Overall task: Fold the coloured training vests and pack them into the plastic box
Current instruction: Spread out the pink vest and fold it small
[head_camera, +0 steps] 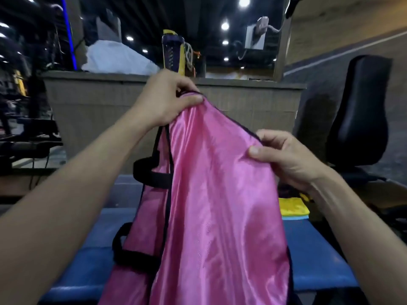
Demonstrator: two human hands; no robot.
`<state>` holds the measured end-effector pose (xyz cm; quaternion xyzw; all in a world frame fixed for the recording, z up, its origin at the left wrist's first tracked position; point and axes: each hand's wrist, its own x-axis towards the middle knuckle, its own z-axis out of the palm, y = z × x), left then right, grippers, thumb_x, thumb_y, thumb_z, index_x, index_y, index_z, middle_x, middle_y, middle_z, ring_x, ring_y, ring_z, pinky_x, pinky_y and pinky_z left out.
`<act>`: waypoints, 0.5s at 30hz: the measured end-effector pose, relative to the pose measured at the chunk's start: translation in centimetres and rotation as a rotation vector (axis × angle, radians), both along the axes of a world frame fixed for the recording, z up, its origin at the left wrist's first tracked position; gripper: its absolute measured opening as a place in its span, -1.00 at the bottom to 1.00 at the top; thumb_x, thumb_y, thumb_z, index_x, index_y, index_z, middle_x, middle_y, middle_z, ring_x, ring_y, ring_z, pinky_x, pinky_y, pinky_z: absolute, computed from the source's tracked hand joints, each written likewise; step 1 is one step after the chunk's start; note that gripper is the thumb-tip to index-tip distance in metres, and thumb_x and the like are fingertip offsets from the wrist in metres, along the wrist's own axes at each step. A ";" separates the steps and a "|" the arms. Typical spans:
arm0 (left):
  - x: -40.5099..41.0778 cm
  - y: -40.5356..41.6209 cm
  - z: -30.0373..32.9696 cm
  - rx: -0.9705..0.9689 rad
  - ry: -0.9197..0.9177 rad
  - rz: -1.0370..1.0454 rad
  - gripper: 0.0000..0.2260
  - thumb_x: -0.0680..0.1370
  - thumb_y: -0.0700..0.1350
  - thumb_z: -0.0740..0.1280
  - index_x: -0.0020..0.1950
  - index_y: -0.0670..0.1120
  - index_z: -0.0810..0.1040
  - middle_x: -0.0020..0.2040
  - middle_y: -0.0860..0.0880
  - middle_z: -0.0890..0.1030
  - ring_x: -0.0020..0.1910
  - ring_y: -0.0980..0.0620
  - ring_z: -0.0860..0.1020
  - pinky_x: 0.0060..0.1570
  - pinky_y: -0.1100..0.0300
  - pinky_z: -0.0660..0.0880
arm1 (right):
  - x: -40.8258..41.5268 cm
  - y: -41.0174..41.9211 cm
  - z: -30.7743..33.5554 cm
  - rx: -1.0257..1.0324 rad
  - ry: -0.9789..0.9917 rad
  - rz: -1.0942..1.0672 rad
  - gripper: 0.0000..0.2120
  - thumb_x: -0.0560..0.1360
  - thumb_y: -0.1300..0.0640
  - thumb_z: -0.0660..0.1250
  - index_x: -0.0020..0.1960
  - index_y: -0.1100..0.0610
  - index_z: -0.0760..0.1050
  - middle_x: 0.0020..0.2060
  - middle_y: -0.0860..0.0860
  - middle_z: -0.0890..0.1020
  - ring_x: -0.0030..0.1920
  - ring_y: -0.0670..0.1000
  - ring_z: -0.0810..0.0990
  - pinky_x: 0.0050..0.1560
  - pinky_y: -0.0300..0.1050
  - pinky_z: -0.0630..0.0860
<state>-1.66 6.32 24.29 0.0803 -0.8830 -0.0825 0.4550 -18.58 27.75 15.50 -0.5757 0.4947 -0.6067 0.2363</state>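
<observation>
A shiny pink training vest (pixel 211 194) with black trim and black elastic side straps hangs in front of me over a blue padded surface (pixel 312 256). My left hand (pixel 163 100) pinches its upper edge, raised high at the centre. My right hand (pixel 284 155) pinches the vest's right edge lower down, thumb on the front of the cloth. Folded yellow and light blue vests (pixel 293 209) lie in a small stack to the right, partly hidden by my right forearm. No plastic box shows in this view.
A grey-brown counter (pixel 110 102) stands straight ahead, with a white bag (pixel 114 58) and a dark and yellow bottle (pixel 172 51) on top. A black office chair (pixel 361 119) stands at the right. Dark gym equipment fills the left side.
</observation>
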 end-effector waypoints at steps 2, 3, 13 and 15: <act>-0.2 -1.9 -2.3 0.038 -0.020 0.026 -0.89 0.54 -0.08 0.48 0.04 -0.02 0.73 -0.09 0.10 0.65 -0.05 0.11 0.60 -0.05 0.29 0.44 | -0.7 -0.9 -2.2 0.112 0.063 -0.022 -0.59 0.28 -0.05 0.65 -0.20 0.22 0.56 -0.31 0.04 0.57 -0.31 -0.10 0.54 -0.25 -0.31 0.50; -0.3 -2.9 -3.4 0.052 -0.030 0.049 -0.89 0.53 -0.11 0.48 0.04 -0.05 0.74 -0.10 0.08 0.65 -0.04 0.07 0.60 -0.04 0.23 0.43 | -1.0 -1.3 -3.4 0.159 0.077 -0.019 -0.60 0.30 -0.07 0.64 -0.23 0.20 0.54 -0.33 0.04 0.55 -0.31 -0.09 0.52 -0.25 -0.31 0.48; -0.7 -9.1 -12.2 0.192 -0.010 0.203 -0.85 0.57 -0.22 0.42 0.10 -0.10 0.73 -0.02 -0.04 0.63 0.00 -0.01 0.56 0.03 0.22 0.36 | -1.6 -3.3 -12.3 0.275 0.380 -0.036 -0.59 0.46 0.02 0.56 -0.31 0.23 0.42 -0.22 0.24 0.44 -0.21 0.12 0.41 -0.12 -0.01 0.31; -0.7 -9.7 -12.8 0.201 -0.012 0.171 -0.84 0.58 -0.22 0.40 0.12 -0.07 0.73 0.00 -0.01 0.61 0.03 0.00 0.57 0.08 0.20 0.40 | -0.6 -3.5 -14.0 0.235 0.434 -0.057 -0.62 0.44 0.05 0.59 -0.29 0.15 0.41 -0.25 0.16 0.45 -0.20 0.16 0.41 -0.13 0.02 0.33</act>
